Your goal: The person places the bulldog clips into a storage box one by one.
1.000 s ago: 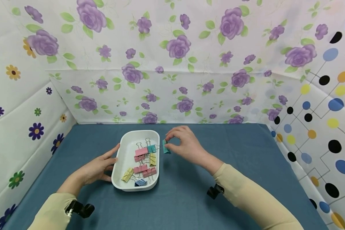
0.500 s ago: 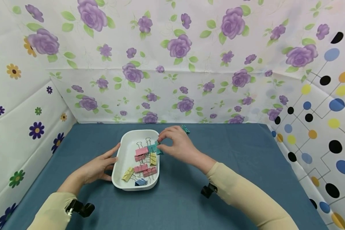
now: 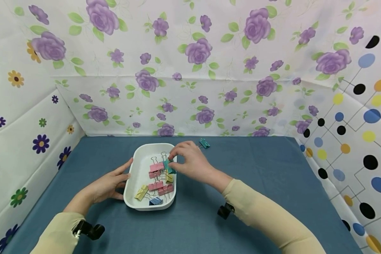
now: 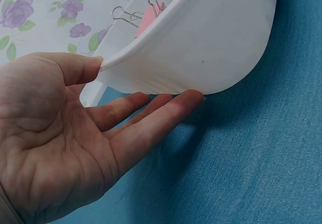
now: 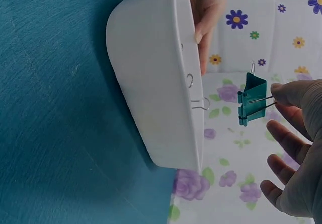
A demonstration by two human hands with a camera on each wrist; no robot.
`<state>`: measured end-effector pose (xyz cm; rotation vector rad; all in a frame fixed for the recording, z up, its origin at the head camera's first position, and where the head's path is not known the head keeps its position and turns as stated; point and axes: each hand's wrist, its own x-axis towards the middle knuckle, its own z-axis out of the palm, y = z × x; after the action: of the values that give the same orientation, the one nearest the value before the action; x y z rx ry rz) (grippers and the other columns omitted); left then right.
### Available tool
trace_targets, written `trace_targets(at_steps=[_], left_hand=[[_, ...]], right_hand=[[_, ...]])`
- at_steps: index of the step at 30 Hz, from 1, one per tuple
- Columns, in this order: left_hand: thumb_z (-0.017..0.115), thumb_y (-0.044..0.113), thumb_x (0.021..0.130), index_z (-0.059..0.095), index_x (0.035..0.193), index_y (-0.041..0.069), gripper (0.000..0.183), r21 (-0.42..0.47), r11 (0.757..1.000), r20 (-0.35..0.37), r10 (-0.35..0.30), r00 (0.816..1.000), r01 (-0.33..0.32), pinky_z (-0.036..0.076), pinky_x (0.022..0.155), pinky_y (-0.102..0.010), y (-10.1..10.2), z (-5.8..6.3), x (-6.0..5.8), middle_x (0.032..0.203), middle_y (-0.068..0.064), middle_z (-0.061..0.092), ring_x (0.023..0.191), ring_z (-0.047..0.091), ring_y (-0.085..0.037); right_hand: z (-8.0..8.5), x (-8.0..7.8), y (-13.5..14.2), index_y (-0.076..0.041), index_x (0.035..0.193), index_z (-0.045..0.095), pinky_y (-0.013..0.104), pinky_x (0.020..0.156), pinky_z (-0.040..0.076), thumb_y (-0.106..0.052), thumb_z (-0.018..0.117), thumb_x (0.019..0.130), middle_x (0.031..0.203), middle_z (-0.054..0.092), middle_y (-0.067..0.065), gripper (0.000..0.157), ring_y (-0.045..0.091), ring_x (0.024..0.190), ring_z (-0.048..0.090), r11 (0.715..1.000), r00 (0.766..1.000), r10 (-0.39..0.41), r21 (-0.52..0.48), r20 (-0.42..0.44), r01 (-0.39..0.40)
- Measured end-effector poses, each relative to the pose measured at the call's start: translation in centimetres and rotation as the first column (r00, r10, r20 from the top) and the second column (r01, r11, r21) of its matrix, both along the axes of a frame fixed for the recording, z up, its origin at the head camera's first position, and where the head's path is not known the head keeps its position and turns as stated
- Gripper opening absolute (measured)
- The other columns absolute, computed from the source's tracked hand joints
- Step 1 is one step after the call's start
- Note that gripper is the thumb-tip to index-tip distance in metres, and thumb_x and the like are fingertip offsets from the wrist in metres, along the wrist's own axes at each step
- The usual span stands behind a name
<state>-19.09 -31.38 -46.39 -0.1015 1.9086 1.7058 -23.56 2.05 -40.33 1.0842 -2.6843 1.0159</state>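
My right hand (image 3: 192, 162) pinches a teal binder clip (image 5: 255, 99) by its wire handle, thumb against index finger; the other fingers are loosely bent. The clip hangs above the right side of a white tray (image 5: 146, 73), over another teal clip (image 3: 166, 164) that it partly hides. Extended fingers of my left hand (image 3: 106, 185) touch the tray's left wall, and the thumb (image 4: 83, 70) rests at the rim. Inside the tray lie several binder clips, among them a pink clip (image 3: 156, 166), a yellow clip (image 3: 141, 193) and a blue clip (image 3: 156, 201).
Behind my right hand, another teal binder clip (image 3: 204, 143) lies on the blue cloth-covered table (image 3: 257, 169). A flowered cloth (image 3: 184, 102) hangs along the back edge, with patterned sheets at both sides.
My right hand has moved left with the teal clip, from beside the tray to above it. The clip on the table behind has come into view. My left hand and the tray stay put.
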Motion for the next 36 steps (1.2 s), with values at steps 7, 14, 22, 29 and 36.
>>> trace_targets(at_steps=[7, 14, 22, 29, 36], left_hand=[[0.044, 0.033, 0.112, 0.003, 0.162, 0.049, 0.067, -0.003, 1.0, 0.0, 0.0, 1.0, 0.0, 0.056, 0.085, -0.058, 0.0, -0.1, 0.0, 0.167, -0.02, 0.007, 0.142, 0.037, -0.049], [0.043, 0.032, 0.113, 0.001, 0.162, 0.049, 0.067, 0.0, 1.0, -0.005, -0.005, 1.0, 0.005, 0.056, 0.085, -0.058, -0.1, 0.1, 0.0, 0.168, -0.021, 0.007, 0.142, 0.036, -0.049], [0.044, 0.035, 0.112, 0.0, 0.162, 0.048, 0.068, 0.005, 1.0, -0.014, -0.027, 1.0, 0.027, 0.056, 0.085, -0.058, 0.0, 0.2, 0.1, 0.167, -0.023, 0.005, 0.142, 0.037, -0.049], [0.044, 0.035, 0.112, 0.0, 0.162, 0.048, 0.069, 0.004, 1.0, -0.014, -0.028, 1.0, 0.028, 0.056, 0.086, -0.057, 0.0, 0.1, 0.1, 0.167, -0.023, 0.006, 0.141, 0.038, -0.048], [0.044, 0.034, 0.112, 0.002, 0.162, 0.05, 0.067, -0.006, 1.0, -0.006, -0.011, 1.0, 0.011, 0.056, 0.085, -0.057, -0.1, 0.0, 0.0, 0.168, -0.021, 0.007, 0.142, 0.037, -0.048]], right_hand=[[-0.3, 0.1, -0.8, -0.025, 0.101, 0.074, 0.053, 0.11, 0.034, -0.031, 0.078, 0.094, 0.124, 0.066, -0.005, 0.01, 0.023, 0.13, 0.046, 0.999, 1.0, 0.01, 0.035, -0.008, -0.01], [-0.7, 0.1, -1.3, -0.025, 0.1, 0.074, 0.053, 0.11, 0.033, -0.032, 0.077, 0.094, 0.123, 0.066, -0.006, 0.009, 0.023, 0.129, 0.047, 0.998, 1.0, 0.017, 0.053, 0.004, -0.018], [-1.5, -0.1, -1.8, -0.029, 0.096, 0.073, 0.051, 0.11, 0.035, -0.035, 0.077, 0.094, 0.12, 0.066, -0.009, 0.008, 0.021, 0.128, 0.046, 0.996, 1.0, -0.001, 0.088, 0.004, 0.0], [-1.9, -0.2, -2.2, -0.03, 0.096, 0.073, 0.051, 0.11, 0.035, -0.036, 0.078, 0.094, 0.119, 0.065, -0.01, 0.008, 0.02, 0.128, 0.046, 0.995, 1.0, -0.008, 0.1, 0.017, 0.006], [-2.0, -0.3, -2.1, -0.025, 0.116, 0.076, 0.051, 0.111, 0.034, -0.038, 0.077, 0.094, 0.126, 0.064, -0.008, 0.026, 0.022, 0.131, 0.045, 0.994, 0.999, -0.012, 0.105, 0.044, 0.008]])
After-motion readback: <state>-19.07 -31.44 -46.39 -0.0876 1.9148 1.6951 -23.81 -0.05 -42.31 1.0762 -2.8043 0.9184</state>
